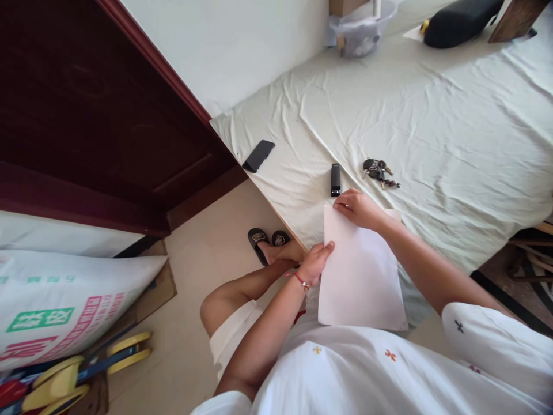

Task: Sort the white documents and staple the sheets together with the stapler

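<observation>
A white sheet of paper (360, 276) lies partly over the edge of a bed covered with a pale green sheet (432, 115). My left hand (317, 262) pinches the paper's left edge near the bed's corner. My right hand (358, 208) presses on the paper's top edge, fingers curled over it. Just beyond the right hand lie a small black device (336, 179) and a bunch of keys (379, 172).
A black phone (258, 155) lies near the bed's left edge. A clear plastic container (360, 31) and a black seat-like object (458, 20) sit at the far end. A dark wooden door (99, 109), a printed sack (56, 305) and black sandals (268, 239) are on the left.
</observation>
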Demonstrator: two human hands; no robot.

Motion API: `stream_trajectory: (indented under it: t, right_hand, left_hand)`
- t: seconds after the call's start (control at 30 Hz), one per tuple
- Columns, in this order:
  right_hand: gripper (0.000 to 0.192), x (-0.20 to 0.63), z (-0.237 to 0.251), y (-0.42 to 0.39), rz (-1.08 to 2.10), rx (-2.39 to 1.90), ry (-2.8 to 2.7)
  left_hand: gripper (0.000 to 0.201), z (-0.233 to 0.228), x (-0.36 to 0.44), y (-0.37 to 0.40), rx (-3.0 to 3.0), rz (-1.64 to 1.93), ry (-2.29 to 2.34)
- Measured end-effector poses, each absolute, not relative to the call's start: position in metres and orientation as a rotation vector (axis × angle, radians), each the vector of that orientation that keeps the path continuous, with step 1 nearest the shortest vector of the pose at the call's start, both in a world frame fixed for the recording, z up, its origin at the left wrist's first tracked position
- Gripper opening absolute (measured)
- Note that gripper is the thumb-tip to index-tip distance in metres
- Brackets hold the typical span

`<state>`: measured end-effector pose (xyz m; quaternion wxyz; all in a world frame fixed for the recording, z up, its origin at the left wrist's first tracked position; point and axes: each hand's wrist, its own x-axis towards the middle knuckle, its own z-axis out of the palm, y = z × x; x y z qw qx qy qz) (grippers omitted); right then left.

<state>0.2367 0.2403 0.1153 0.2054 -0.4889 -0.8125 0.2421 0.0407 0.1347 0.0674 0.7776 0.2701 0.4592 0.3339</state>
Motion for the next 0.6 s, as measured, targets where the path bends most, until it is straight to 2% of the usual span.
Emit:
stream_trajectory:
  t: [0.17,0.33,0.5,0.6]
  right_hand:
    - [0.035,0.252,0.108,0.243,0.739,-1.630,-2.336]
    - [0.034,0.261,0.105,0.253,0.861,-1.721,-2.291]
    - [0.036,0.264,0.106,0.281,0.743,-1.805,-2.441]
    - [0.035,0.263,0.106,0.296,0.689,-1.842,-2.481]
  left_hand:
    - [0.055,0.065,0.045,0.133,0.418,0.734,1.003]
    - [0.045,0.061,0.055,0.141,0.471,0.745,1.009]
    - [0.034,0.062,0.060,0.169,0.944,0.937,1.270]
    - [0.037,0.065,0.057,0.198,1.459,0.967,1.421]
